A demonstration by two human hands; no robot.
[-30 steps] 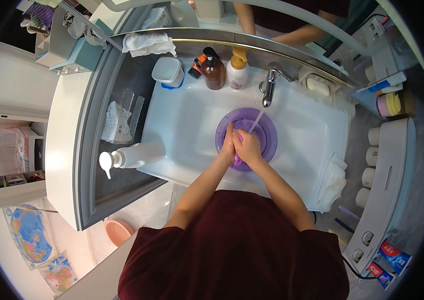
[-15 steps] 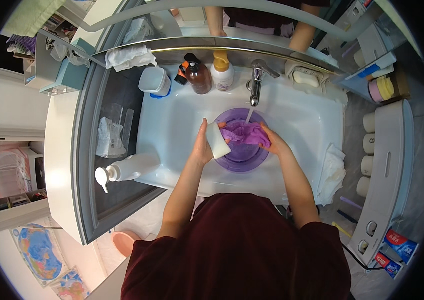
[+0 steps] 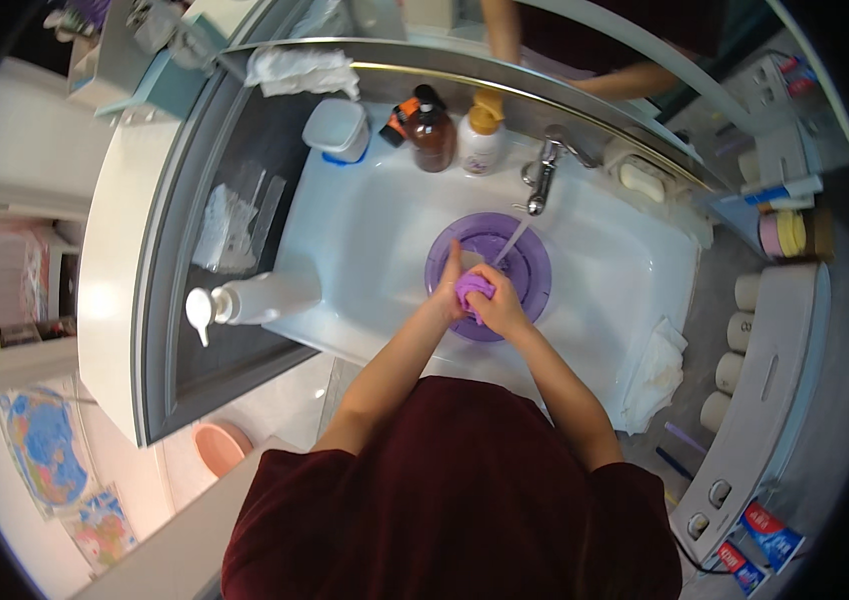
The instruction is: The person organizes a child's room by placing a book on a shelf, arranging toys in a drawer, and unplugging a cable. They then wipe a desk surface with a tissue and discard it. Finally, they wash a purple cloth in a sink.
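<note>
A purple round basin [image 3: 530, 262] sits in the white sink [image 3: 375, 230] under the metal tap [image 3: 543, 178], from which a thin stream of water runs. Over the basin, my left hand [image 3: 448, 290] and my right hand [image 3: 498, 305] press together around a bunched purple cloth [image 3: 473, 289]. The right hand wraps the cloth from the right; the left hand's fingers lie upright against its left side.
Behind the sink stand a brown pump bottle [image 3: 432, 130], a white and yellow bottle [image 3: 483, 140] and a white lidded tub [image 3: 336, 129]. A white pump bottle [image 3: 255, 298] lies on the sink's left edge. A white towel [image 3: 655, 375] hangs on the right rim.
My hands came together again on the purple cloth above the basin; half a second ago the left hand was apart with a pale bar-like thing, and the cloth lay spread in the basin.
</note>
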